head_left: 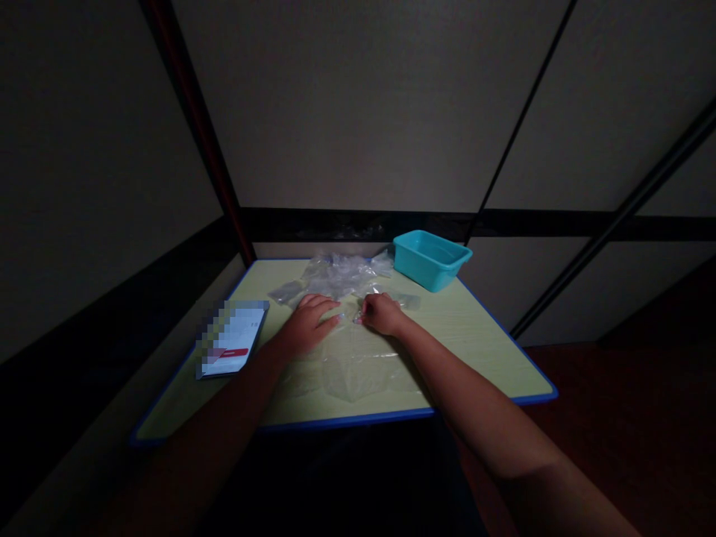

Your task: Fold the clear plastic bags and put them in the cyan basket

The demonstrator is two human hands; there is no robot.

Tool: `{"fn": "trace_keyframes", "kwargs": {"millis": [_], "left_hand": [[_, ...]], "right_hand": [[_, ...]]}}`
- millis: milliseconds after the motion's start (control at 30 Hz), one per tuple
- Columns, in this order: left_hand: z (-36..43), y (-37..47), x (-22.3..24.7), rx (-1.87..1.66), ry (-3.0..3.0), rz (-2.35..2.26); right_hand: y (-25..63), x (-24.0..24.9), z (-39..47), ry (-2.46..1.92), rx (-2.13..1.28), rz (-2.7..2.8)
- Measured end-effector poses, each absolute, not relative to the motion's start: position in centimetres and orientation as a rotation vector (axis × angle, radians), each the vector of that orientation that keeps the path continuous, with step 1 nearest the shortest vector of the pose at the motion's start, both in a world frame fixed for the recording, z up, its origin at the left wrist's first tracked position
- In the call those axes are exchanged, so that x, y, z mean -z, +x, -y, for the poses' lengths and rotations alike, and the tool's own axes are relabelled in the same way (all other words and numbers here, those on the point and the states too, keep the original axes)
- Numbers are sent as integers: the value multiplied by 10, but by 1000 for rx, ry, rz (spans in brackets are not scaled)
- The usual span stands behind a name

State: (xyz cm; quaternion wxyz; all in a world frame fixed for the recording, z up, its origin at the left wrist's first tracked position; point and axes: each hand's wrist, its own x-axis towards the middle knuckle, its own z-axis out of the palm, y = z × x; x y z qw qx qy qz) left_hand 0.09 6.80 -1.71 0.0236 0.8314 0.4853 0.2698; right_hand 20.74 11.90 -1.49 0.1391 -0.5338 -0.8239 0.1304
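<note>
A clear plastic bag [353, 369] lies flat on the table in front of me, its far edge between my two hands. My left hand [311, 322] rests at that edge with its fingers stretched out and the thumb apart from them. My right hand [382, 314] is closed in a pinch on the bag's far edge, near the middle. Just beyond both hands spreads a loose heap of crumpled clear plastic bags [342, 274].
A turquoise plastic basin [428, 261] stands at the table's far right corner. To the left lies a tablet [238, 339] with a lit screen, partly pixelated. The pale yellow table [481, 358] has a blue rim, and panelled walls rise behind it and at the left.
</note>
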Motion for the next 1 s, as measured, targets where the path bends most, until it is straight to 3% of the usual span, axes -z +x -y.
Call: {"fn": "trace_keyframes", "kwargs": {"millis": [1000], "left_hand": [[-66, 3, 15, -1030, 2272, -1470]], "right_hand": [[211, 22, -124, -864, -968, 1972]]}}
